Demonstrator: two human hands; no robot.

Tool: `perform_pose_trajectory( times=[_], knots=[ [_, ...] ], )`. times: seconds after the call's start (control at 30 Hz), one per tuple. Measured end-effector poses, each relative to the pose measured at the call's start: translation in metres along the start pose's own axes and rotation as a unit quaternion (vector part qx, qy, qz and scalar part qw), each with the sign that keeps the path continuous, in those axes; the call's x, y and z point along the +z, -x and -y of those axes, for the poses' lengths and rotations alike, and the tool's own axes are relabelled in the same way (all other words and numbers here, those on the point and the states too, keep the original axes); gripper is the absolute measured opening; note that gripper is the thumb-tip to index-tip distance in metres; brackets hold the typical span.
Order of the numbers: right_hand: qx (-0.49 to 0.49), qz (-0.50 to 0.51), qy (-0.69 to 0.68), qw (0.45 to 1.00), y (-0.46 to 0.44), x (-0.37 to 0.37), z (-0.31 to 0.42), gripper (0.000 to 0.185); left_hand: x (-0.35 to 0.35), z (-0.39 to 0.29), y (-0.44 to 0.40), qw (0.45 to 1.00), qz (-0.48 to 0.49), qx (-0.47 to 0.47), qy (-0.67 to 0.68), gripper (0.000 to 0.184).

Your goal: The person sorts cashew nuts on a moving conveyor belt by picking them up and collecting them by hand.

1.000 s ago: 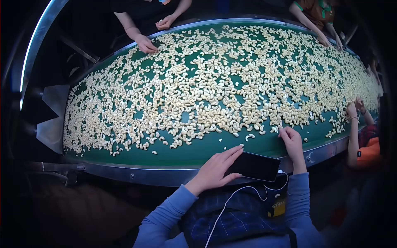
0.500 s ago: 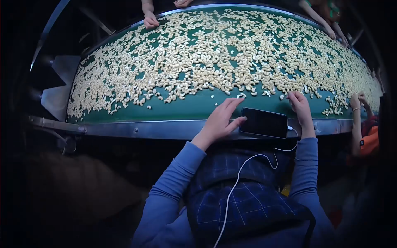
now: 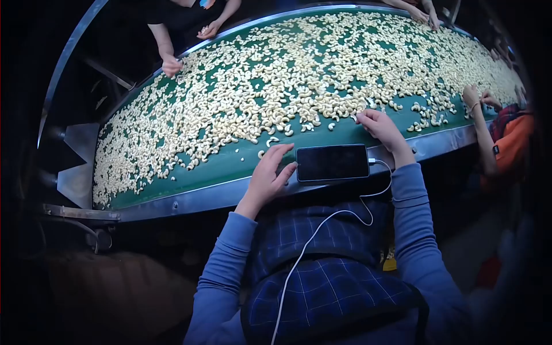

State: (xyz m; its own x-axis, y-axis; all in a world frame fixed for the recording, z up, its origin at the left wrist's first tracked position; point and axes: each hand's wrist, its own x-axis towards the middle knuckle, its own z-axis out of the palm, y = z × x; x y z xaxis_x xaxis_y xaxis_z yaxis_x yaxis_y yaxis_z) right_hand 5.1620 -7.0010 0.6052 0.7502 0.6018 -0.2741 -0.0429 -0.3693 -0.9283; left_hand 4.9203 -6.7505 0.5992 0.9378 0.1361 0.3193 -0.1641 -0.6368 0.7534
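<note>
Many pale cashew nuts (image 3: 276, 109) lie spread over a green conveyor belt (image 3: 221, 164). My left hand (image 3: 267, 175) rests at the belt's near edge, thumb and fingers apart, beside the left end of a dark-screened phone (image 3: 332, 163). A few loose cashews lie just past its fingertips. My right hand (image 3: 380, 129) is over the belt beyond the phone's right end, fingers pinched together at the border of the nuts. Whatever is between those fingertips is too small to make out.
A white cable (image 3: 322, 221) runs from the phone across my lap. The metal rail (image 3: 161, 208) borders the belt's near side. Across the belt, a co-worker's hand (image 3: 171, 66) reaches over the nuts. At right, another person in an orange garment (image 3: 513, 144) has hands at the belt.
The view has swung, shifting my hands and the phone leftward in the picture. More of the co-worker opposite shows. My left hand stays spread, and my right hand stays pinched near the nuts.
</note>
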Motion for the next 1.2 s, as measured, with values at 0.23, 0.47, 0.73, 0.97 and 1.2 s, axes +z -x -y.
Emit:
perform_pose_trajectory(
  times=[0.23,0.47,0.73,0.97,1.2],
  knots=[
    [0.022,0.003,-0.001,1.0,-0.001,-0.028,-0.007,0.026,0.015,0.034,-0.094,0.994,-0.064,-0.076,0.048,0.019],
    [0.053,0.035,0.019,0.998,0.002,-0.054,-0.008,0.024,0.028,0.081,-0.166,0.989,0.048,-0.021,-0.138,0.009],
    [0.061,0.084,0.033,0.994,0.006,-0.093,-0.017,0.024,0.026,0.064,-0.18,0.969,0.109,-0.145,-0.168,0.017],
    [0.014,0.09,0.01,0.996,0.007,-0.122,-0.027,0.022,0.07,0.037,-0.174,0.993,0.037,-0.108,-0.004,0.014],
    [-0.003,0.124,-0.08,0.989,0.01,-0.156,-0.033,0.021,0.08,0.019,-0.187,0.985,-0.082,-0.151,0.019,0.012]
  ],
)
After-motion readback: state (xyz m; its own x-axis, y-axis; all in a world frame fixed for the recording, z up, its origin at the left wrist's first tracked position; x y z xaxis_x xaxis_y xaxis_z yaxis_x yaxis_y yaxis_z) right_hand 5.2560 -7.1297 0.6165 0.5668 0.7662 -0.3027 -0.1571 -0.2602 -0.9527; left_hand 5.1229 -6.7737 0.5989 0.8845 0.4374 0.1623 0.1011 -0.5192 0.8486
